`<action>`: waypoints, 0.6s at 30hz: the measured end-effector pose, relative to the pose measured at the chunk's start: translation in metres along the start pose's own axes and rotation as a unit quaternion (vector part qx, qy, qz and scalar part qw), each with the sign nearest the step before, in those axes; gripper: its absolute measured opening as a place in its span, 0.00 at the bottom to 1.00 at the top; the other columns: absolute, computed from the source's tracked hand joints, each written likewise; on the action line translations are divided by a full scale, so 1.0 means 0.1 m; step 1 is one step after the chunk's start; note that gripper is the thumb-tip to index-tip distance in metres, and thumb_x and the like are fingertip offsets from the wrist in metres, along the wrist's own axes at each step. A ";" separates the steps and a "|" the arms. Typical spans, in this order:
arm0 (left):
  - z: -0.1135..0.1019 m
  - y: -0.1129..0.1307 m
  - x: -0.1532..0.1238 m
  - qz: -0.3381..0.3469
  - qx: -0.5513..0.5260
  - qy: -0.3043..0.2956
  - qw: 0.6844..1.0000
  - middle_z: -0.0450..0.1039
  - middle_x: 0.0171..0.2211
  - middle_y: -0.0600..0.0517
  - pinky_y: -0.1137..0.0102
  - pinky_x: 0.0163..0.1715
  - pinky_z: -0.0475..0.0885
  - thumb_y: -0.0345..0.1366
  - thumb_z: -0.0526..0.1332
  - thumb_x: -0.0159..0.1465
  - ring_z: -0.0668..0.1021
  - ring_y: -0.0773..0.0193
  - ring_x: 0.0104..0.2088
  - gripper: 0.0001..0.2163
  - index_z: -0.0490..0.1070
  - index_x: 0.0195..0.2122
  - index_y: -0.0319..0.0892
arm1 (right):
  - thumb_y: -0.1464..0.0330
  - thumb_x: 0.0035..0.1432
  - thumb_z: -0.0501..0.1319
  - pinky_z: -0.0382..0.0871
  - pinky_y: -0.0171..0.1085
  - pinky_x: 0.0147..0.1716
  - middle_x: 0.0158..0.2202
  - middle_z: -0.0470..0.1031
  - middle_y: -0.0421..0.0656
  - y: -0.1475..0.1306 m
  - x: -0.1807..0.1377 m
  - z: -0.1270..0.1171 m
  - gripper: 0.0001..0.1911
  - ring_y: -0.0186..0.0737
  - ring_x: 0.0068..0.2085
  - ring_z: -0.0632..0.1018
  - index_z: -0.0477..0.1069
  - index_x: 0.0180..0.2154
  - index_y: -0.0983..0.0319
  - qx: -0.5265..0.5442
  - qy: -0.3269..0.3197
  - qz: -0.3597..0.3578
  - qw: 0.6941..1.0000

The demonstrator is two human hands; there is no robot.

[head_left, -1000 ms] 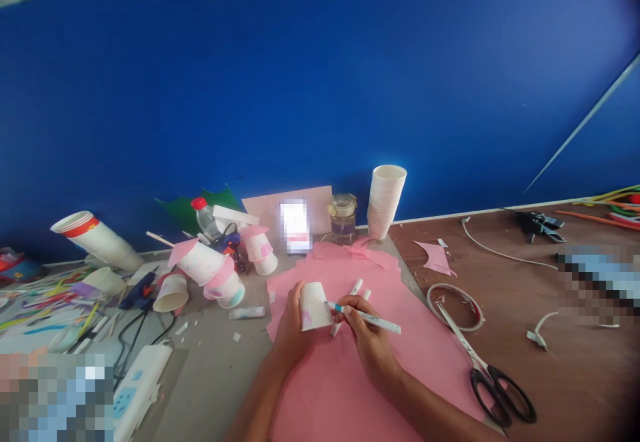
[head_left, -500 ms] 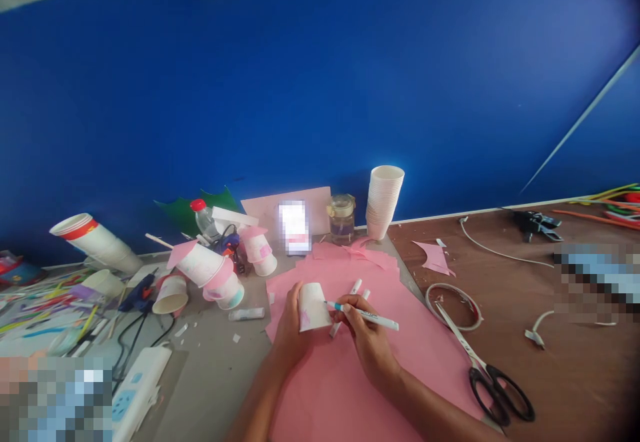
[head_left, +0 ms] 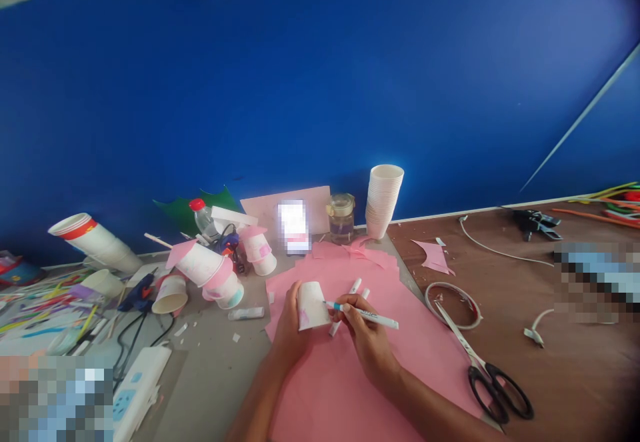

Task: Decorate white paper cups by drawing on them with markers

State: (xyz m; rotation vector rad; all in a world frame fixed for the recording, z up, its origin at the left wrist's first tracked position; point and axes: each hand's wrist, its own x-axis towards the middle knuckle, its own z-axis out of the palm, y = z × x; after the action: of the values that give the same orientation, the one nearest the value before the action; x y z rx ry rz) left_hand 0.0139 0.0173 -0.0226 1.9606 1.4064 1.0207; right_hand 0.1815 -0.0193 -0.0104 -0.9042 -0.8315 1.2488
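Note:
My left hand [head_left: 287,325] grips a small white paper cup [head_left: 313,305], held upside down over a large pink paper sheet [head_left: 340,382]. My right hand [head_left: 365,339] pinches a white marker with a blue tip [head_left: 367,315], and the tip touches the cup's side. Faint pink marks show on the cup. Two more white markers [head_left: 357,291] lie on the pink sheet just behind my right hand.
Black-handled scissors [head_left: 483,369] and a tape ring [head_left: 453,303] lie to the right on the brown table. A stack of white cups [head_left: 384,201], a glass jar [head_left: 343,217] and a lit phone [head_left: 294,227] stand against the blue wall. Decorated cups [head_left: 210,272], a glue gun [head_left: 140,292] and a power strip [head_left: 137,389] crowd the left.

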 end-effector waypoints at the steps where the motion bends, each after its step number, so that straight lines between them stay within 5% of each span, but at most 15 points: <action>1: 0.00 0.00 0.00 -0.001 0.000 -0.001 1.000 0.61 0.60 0.35 0.55 0.57 0.65 0.40 0.57 0.61 0.66 0.46 0.60 0.30 0.51 0.62 0.37 | 0.58 0.61 0.59 0.68 0.39 0.36 0.26 0.69 0.39 0.00 0.00 0.00 0.12 0.40 0.34 0.73 0.70 0.32 0.59 -0.001 -0.001 0.002 1.000; 12: 0.00 -0.02 0.01 -0.008 -0.032 0.024 0.999 0.61 0.61 0.39 0.57 0.59 0.64 0.36 0.57 0.60 0.65 0.50 0.61 0.28 0.54 0.62 0.40 | 0.57 0.59 0.61 0.68 0.39 0.36 0.26 0.69 0.39 -0.09 0.01 0.02 0.12 0.39 0.32 0.72 0.72 0.32 0.59 0.063 0.012 -0.005 0.998; 18: -0.02 0.03 0.02 -0.050 -0.084 0.058 0.993 0.61 0.61 0.43 0.58 0.59 0.64 0.32 0.59 0.57 0.64 0.50 0.62 0.30 0.56 0.61 0.44 | 0.55 0.64 0.53 0.70 0.41 0.36 0.27 0.70 0.39 -0.14 0.04 0.03 0.17 0.38 0.29 0.73 0.68 0.48 0.57 0.063 0.045 -0.015 0.997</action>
State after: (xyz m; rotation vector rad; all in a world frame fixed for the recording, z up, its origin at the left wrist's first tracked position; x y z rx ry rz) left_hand 0.0144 0.0178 -0.0190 1.7168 1.4149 1.1825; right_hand 0.1852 -0.0164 0.0033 -0.8372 -0.6845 1.2124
